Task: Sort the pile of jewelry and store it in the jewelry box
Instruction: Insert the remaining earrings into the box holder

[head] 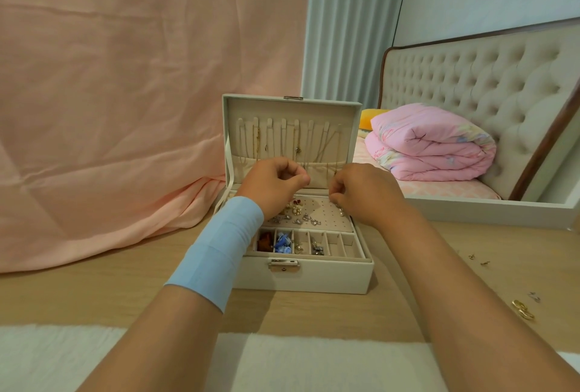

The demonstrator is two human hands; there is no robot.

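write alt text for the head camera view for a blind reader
A left hand and right hand, fingers curled, hover over an open cream rectangular jewelry box on a light wooden table. Thin chain necklaces hang in its lid; small loose gold jewelry pieces lie on the table's right.

Place: a bedroom at home, as I see it.
Bed: tufted headboard [470, 77] with a folded pink quilt [433, 143] on the mattress [439, 191].
Hanging: pale pleated curtain [345, 30].
Surface [125, 294]: light wood, my jewelry box [314, 278] open on it.

Pink sheet [125, 109], grey curtain [345, 30], folded pink quilt [433, 143], tufted headboard [470, 77], wooden table [94, 297].
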